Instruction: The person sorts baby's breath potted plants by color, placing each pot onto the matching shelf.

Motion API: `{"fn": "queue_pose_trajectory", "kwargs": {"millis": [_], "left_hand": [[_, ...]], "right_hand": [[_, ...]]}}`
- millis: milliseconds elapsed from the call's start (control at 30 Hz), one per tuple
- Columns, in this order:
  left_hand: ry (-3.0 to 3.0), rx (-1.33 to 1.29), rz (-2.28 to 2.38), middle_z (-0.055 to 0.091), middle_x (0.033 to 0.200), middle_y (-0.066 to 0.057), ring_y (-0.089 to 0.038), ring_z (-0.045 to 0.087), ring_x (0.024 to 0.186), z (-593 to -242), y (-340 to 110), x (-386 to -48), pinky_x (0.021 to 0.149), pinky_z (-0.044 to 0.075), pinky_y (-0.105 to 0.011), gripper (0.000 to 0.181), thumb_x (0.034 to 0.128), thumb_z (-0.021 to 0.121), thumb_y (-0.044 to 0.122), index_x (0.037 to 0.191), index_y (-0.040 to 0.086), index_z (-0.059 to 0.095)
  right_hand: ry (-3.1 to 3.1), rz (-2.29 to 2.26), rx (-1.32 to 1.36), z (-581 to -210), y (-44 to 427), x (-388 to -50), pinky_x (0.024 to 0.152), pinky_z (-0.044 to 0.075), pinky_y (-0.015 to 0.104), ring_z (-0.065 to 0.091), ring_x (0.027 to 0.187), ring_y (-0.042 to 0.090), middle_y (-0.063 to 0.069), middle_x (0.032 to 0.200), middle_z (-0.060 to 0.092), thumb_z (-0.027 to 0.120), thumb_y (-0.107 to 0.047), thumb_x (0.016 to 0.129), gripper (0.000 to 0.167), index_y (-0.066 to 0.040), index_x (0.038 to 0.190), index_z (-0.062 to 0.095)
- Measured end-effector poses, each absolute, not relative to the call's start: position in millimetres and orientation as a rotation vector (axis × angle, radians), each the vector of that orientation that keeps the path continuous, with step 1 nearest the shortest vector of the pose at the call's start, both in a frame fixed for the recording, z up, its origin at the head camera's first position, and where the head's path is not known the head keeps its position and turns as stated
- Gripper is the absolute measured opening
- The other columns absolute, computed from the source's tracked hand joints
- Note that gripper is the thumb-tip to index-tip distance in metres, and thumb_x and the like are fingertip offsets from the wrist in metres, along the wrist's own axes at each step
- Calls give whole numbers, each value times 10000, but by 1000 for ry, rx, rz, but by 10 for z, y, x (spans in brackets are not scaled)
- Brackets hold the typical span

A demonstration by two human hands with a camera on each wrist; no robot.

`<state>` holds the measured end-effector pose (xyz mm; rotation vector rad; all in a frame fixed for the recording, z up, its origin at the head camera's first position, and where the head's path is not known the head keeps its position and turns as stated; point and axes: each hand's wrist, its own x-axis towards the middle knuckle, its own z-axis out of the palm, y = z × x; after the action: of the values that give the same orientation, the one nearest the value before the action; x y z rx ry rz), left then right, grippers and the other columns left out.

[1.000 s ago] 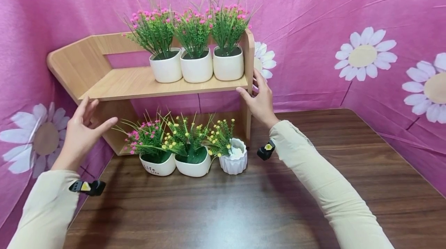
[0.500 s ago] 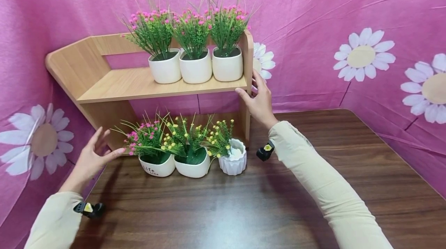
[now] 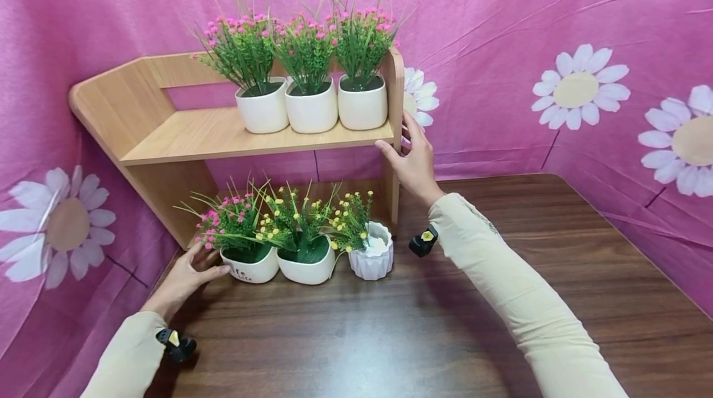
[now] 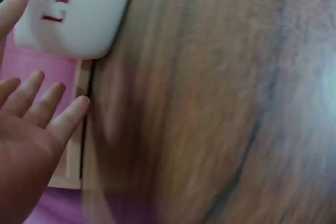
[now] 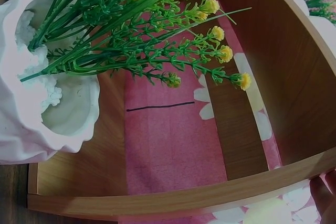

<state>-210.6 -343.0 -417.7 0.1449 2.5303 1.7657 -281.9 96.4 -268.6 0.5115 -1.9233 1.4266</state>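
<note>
My left hand (image 3: 184, 279) is low beside a white flower pot (image 3: 259, 271) with red lettering and pink flowers. In the left wrist view its fingers (image 4: 44, 103) are spread, with the thumb close to the pot's side; whether they touch is unclear. My right hand (image 3: 416, 161) holds the right side panel of a two-level wooden shelf (image 3: 192, 132), thumb at the front edge and fingers on the outer side. Two more pots with yellow flowers stand on the table before the shelf: a smooth white pot (image 3: 306, 270) and a fluted white pot (image 3: 371, 262).
Three cream pots (image 3: 312, 110) of pink flowers stand side by side on the upper board, toward its right end. The dark wooden table (image 3: 356, 336) extends forward and right. Pink cloth (image 3: 490, 45) with printed daisies hangs behind and at both sides.
My left hand has come away from the left front edge of the upper board, moving down and right to the lettered pot. The right hand has stayed at the side panel.
</note>
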Motion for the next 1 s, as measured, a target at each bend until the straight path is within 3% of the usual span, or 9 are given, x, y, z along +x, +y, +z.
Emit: {"fn": "queue_pose_trajectory", "kwargs": {"millis": [233, 400, 500, 567, 700, 800, 867, 933, 1000], "left_hand": [[2495, 262, 1708, 178, 1515, -336, -458, 203, 1381, -4237, -3356, -2199, 891, 388, -75, 893, 852, 698, 59, 1496, -73, 93], [2491, 307, 1692, 279, 1479, -328, -98, 478, 1237, -4244, -3322, -2211, 888, 425, -115, 865, 847, 708, 60, 1493, -62, 146], [2495, 309, 1674, 313, 1465, -315, 48, 472, 1151, -4243, -3325, -2210, 890, 420, -118, 839, 841, 716, 77, 1479, -72, 193], [2497, 292, 1666, 304, 1484, -286, -61, 459, 1238, -4230, -3339, -2204, 914, 410, -132, 843, 835, 721, 82, 1482, -61, 200], [2546, 215, 1582, 229, 1535, -250, -351, 225, 1397, -4186, -3376, -2175, 1098, 311, -400, 936, 819, 743, 127, 1507, -38, 130], [2565, 196, 1531, 225, 1533, -264, -420, 162, 1402, -4160, -3384, -2153, 1103, 183, -589, 970, 811, 755, 147, 1505, -51, 106], [2571, 212, 1513, 266, 1520, -254, -410, 191, 1394, -4151, -3381, -2147, 1111, 218, -543, 948, 809, 757, 152, 1500, -48, 140], [2573, 229, 1503, 318, 1496, -243, -383, 256, 1371, -4147, -3376, -2143, 1090, 306, -385, 922, 811, 756, 156, 1493, -44, 169], [2571, 250, 1509, 358, 1470, -238, -252, 375, 1322, -4148, -3372, -2143, 1005, 361, -233, 903, 808, 758, 154, 1486, -38, 192]], "right_hand": [[-1906, 1434, 531, -2690, 971, -2828, 950, 485, 459, 537, 1177, 379, 279, 1314, 496, 721, -32, 837, 657, 82, 1397, 396], [-1909, 1445, 535, -2695, 970, -2838, 931, 500, 447, 543, 1176, 367, 273, 1315, 498, 723, -42, 838, 662, 67, 1404, 397], [-1908, 1446, 535, -2698, 967, -2841, 931, 499, 451, 543, 1177, 367, 274, 1315, 499, 722, -41, 838, 661, 72, 1402, 396], [-1907, 1442, 532, -2699, 965, -2841, 937, 494, 454, 541, 1179, 368, 275, 1315, 498, 721, -36, 838, 661, 77, 1401, 394], [-1906, 1437, 535, -2699, 968, -2842, 935, 497, 450, 543, 1176, 367, 273, 1315, 499, 724, -39, 836, 661, 74, 1400, 398], [-1905, 1439, 536, -2699, 971, -2843, 936, 497, 449, 544, 1175, 367, 272, 1316, 501, 725, -37, 835, 659, 73, 1398, 402], [-1905, 1442, 537, -2697, 972, -2843, 940, 494, 448, 544, 1178, 367, 270, 1316, 503, 725, -36, 834, 657, 74, 1397, 403], [-1905, 1445, 538, -2696, 974, -2842, 944, 491, 447, 543, 1182, 368, 270, 1317, 504, 724, -34, 834, 656, 76, 1395, 403], [-1903, 1446, 543, -2696, 976, -2841, 949, 489, 439, 542, 1185, 369, 271, 1320, 504, 726, -34, 833, 657, 75, 1396, 403]]}}
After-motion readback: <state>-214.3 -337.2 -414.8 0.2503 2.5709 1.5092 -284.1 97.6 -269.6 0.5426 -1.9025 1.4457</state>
